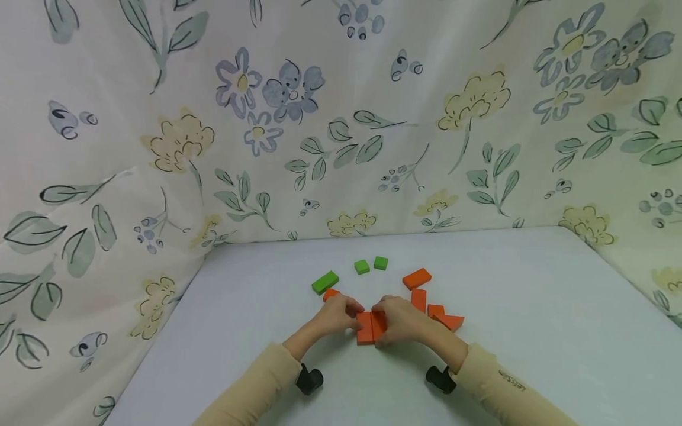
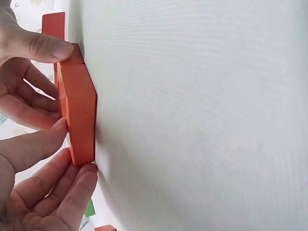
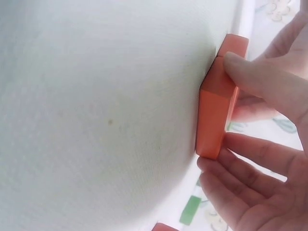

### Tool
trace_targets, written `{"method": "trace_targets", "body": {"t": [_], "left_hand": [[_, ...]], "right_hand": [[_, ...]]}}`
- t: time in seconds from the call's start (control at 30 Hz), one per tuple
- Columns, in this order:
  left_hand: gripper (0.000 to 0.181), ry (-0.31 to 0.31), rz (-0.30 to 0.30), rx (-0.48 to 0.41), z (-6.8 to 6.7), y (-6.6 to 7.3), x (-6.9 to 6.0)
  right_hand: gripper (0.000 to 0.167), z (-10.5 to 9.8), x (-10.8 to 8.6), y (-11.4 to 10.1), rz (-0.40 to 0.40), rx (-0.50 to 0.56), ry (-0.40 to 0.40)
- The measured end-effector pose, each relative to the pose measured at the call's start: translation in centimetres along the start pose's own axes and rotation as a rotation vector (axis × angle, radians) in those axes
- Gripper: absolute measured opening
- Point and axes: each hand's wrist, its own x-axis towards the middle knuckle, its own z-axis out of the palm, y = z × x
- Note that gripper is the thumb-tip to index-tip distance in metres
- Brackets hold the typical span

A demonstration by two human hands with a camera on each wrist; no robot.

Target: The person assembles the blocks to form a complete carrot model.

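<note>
Two flat orange rectangular blocks lie side by side on the white table, their long edges touching. My left hand (image 1: pixel 335 315) pinches the left orange block (image 1: pixel 364 332) between thumb and fingers, also visible as the orange block (image 2: pixel 82 120) in the left wrist view. On the other side, my right hand (image 1: pixel 403 319) holds the right orange block (image 1: pixel 378 324), with the thumb at its near end and fingers at its far end. The right wrist view shows that grip on the orange block (image 3: pixel 211 120). Part of the right block's top is covered by the right hand.
Behind the hands lie a long green block (image 1: pixel 325 282) and small green blocks (image 1: pixel 362 267). An orange piece (image 1: pixel 331 293) peeks out beyond the left hand. To the right are several orange blocks (image 1: pixel 417 278), including a pointed one (image 1: pixel 453 322). Floral cloth (image 1: pixel 330 195) hangs along the table's back edge.
</note>
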Motion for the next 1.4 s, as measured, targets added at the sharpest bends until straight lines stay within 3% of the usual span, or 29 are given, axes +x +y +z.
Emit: {"method": "trace_targets", "body": {"t": [0.3, 0.47, 0.6, 0.87, 1.13, 1.4], "left_hand": [[0.027, -0.013, 0.018, 0.007, -0.4, -0.3, 0.1], [0.027, -0.018, 0.009, 0.006, -0.5, -0.2, 0.2], [0.027, -0.014, 0.004, 0.009, -0.5, -0.2, 0.2], [0.026, -0.013, -0.015, 0.004, -0.4, -0.1, 0.1], [0.026, -0.005, -0.027, -0.003, -0.3, 0.0, 0.0], [0.027, 0.001, -0.026, -0.001, -0.2, 0.1, 0.0]], "right_hand": [[0.065, -0.3, 0.2, 0.1, -0.007, -0.023, -0.015], [0.063, -2.7, -0.6, 1.4, 0.104, 0.006, 0.041], [0.054, -4.3, -1.1, 3.0, 0.187, -0.049, 0.09], [0.041, -4.5, -1.8, 4.6, 0.301, -0.081, 0.075], [0.054, -4.4, -1.7, 4.4, 0.293, -0.073, 0.051], [0.052, -3.7, -1.7, 3.9, 0.223, -0.052, 0.051]]}}
